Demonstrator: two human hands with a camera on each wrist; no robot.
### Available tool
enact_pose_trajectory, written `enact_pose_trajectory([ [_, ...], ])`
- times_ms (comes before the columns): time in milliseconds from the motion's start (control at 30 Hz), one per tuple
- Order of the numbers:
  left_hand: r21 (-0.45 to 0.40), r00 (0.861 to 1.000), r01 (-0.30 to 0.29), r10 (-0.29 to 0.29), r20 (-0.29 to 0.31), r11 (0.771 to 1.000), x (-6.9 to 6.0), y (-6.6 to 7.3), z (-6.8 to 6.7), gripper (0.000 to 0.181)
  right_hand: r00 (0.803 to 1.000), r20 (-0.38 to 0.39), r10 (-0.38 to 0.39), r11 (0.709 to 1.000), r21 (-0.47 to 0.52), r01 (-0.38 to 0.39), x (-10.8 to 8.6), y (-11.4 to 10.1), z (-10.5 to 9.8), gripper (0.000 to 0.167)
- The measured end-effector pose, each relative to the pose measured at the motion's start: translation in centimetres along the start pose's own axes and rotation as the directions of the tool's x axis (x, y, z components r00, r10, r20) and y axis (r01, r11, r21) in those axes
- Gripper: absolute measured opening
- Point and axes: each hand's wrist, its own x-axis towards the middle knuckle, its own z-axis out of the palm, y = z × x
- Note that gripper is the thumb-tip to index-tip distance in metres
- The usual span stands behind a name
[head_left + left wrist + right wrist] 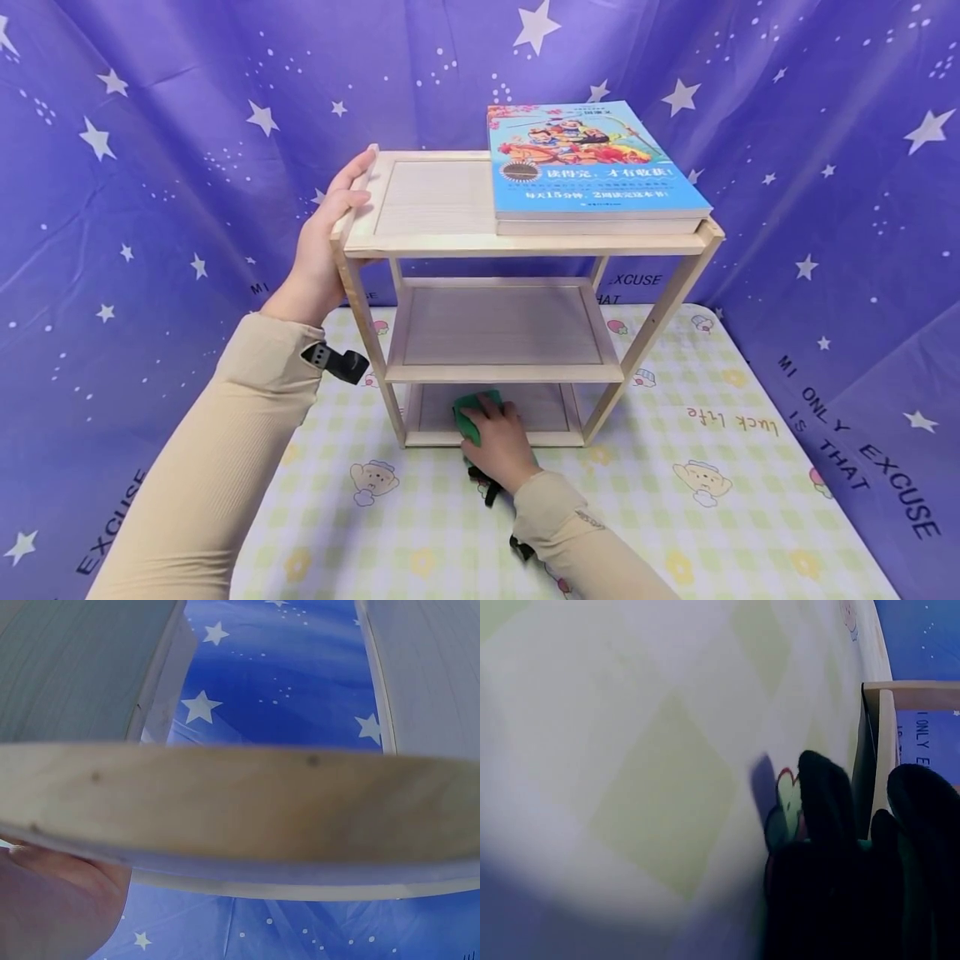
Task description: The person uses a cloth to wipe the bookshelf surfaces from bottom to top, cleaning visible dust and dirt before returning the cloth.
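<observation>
A light wooden three-tier shelf (442,243) stands on the table. My left hand (322,237) grips the left end of its top board, thumb and fingers at the edge; in the left wrist view part of that hand (64,904) shows beside a blurred wooden bar (247,806). Low down, my right hand (501,442) holds a green cloth (467,423) against the bottom board (431,408), near its front edge. The right wrist view has dark finger shapes (829,802) beside the shelf frame (886,742), and the cloth is mostly lost in shadow there.
Blue picture-covered books (592,196) lie stacked on the right of the top board. The middle board (502,325) sits just above my right hand. A checked cloth (622,517) covers the table, and purple star-printed curtains (187,167) surround it.
</observation>
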Motion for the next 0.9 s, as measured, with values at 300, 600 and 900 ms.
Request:
enact_pose_trajectory([
  [300, -0.006, 1.0, 0.007, -0.007, -0.005, 1.0, 0.2, -0.1, -0.1, 0.061, 0.999, 0.025, -0.022, 1.0, 0.002, 0.022, 0.6, -1.4, 0.5, 0.046],
  [600, -0.03, 1.0, 0.017, -0.017, -0.003, 0.999, -0.2, 0.1, 0.0, 0.061, 0.998, 0.048, -0.032, 0.999, -0.015, 0.032, 1.1, -2.3, 1.1, 0.046],
  [900, -0.027, 1.0, 0.004, -0.004, -0.007, 1.0, 0.1, -0.1, 0.0, 0.061, 0.996, 0.068, -0.051, 0.998, -0.036, 0.054, 1.5, -2.8, 1.1, 0.047],
])
